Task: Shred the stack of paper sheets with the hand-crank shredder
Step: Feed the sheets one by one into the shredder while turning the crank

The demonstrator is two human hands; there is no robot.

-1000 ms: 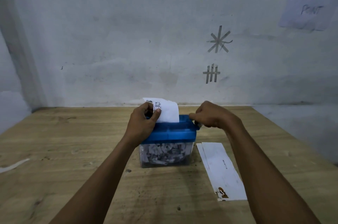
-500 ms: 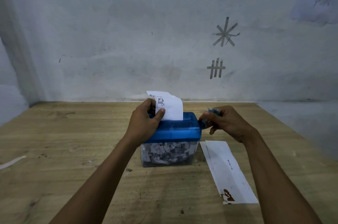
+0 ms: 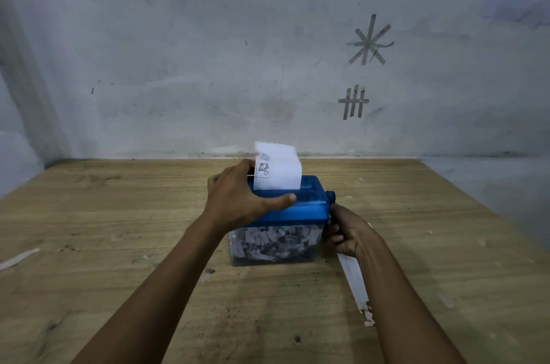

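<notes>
Where your right forearm crosses the table [image 3: 119, 289], the stack [image 3: 354, 277] lies flat beneath it at the shredder's 4 o'clock. Only a narrow white strip of it shows, with a printed end nearest you. Your right hand [image 3: 346, 234] is at the shredder's 3 o'clock, just below the crank [image 3: 330, 196] hub, with its fingers curled tight round the handle, which they hide.

The shredder [image 3: 306, 210] stands mid-table, and its clear bin [image 3: 273, 244] is packed with shreds under the blue lid. Your left hand [image 3: 238, 203] clasps that lid from 9 o'clock. The thumb is stretched along the front edge and the fingers reach over the top to touch the left edge of the sheet [image 3: 278, 170]. That sheet stands upright in the slot, with a small printed box near its left side and its top slightly blurred.

A loose paper strip [image 3: 18, 258] lies well away at 9 o'clock. On the wall at 1 o'clock are a tape tally [image 3: 352, 103] and, above it, a tape star [image 3: 369, 40].
</notes>
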